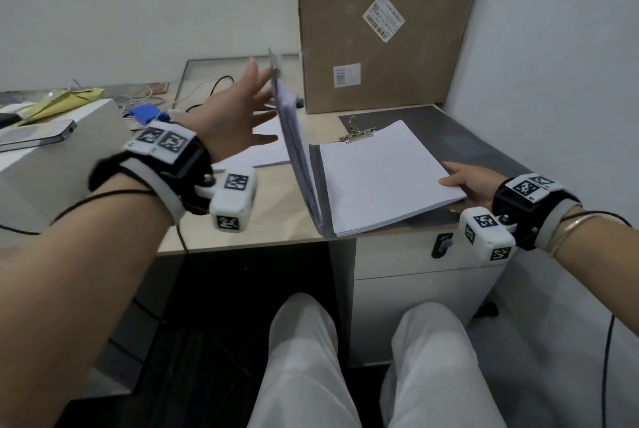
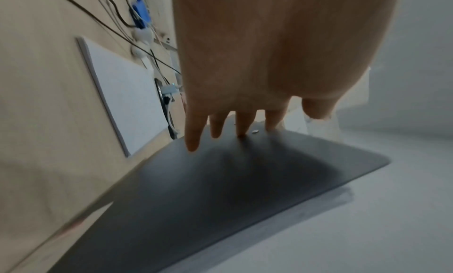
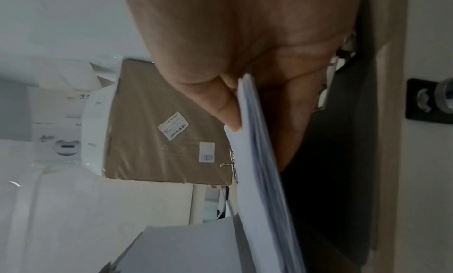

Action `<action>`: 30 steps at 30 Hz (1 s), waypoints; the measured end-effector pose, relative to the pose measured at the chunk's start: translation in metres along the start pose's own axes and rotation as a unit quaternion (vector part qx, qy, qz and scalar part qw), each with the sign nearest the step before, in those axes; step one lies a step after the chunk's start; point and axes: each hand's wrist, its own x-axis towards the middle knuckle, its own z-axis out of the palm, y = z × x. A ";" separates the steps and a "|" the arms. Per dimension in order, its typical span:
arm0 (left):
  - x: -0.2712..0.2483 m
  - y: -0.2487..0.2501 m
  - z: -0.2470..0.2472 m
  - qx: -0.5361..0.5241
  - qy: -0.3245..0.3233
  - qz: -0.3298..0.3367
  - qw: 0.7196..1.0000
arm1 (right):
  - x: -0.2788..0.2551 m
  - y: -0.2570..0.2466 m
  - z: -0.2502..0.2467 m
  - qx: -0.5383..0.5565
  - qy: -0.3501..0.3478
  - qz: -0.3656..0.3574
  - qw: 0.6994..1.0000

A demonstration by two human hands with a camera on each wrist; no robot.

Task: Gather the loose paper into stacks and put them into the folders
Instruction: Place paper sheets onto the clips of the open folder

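Note:
A grey folder (image 1: 313, 165) lies open on the desk, its cover (image 2: 245, 180) standing almost upright. My left hand (image 1: 257, 106) is open with spread, straight fingers (image 2: 193, 139) that touch the outside of that cover. On the folder's flat right half lies a stack of white paper (image 1: 377, 175) below a metal clip (image 1: 356, 135). My right hand (image 1: 461, 182) pinches the stack's right edge, thumb (image 3: 225, 106) on top and fingers underneath the paper stack (image 3: 257, 161). A second paper stack (image 1: 268, 151) lies on the desk left of the cover, also visible as a white stack (image 2: 127, 95) in the left wrist view.
A large cardboard box (image 1: 380, 26) leans against the wall behind the folder. A white box (image 1: 52, 165) with a phone (image 1: 34, 135) on it stands at left. Cables and a blue device (image 1: 145, 113) lie behind my left wrist. A drawer unit with a lock (image 1: 442, 244) sits under the desk edge.

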 end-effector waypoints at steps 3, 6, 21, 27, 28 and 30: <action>0.016 -0.002 0.041 0.034 -0.020 -0.009 0.999 | -0.001 -0.005 -0.002 0.043 -0.017 -0.003 0.999; 0.029 -0.006 0.082 0.074 -0.037 -0.005 0.997 | -0.003 -0.009 -0.003 0.109 -0.034 0.006 0.993; 0.072 -0.089 0.123 0.311 -0.033 -0.177 0.933 | 0.011 0.006 -0.006 -0.048 -0.031 0.087 0.995; 0.067 -0.102 0.092 0.296 0.096 -0.233 0.921 | 0.015 0.016 -0.001 -0.028 0.000 0.067 0.997; 0.067 -0.105 0.088 0.262 0.115 -0.244 0.926 | 0.016 0.016 0.000 -0.018 0.001 0.059 0.998; 0.070 -0.110 0.079 0.181 0.131 -0.265 0.938 | 0.018 0.015 0.000 -0.004 0.006 0.041 0.999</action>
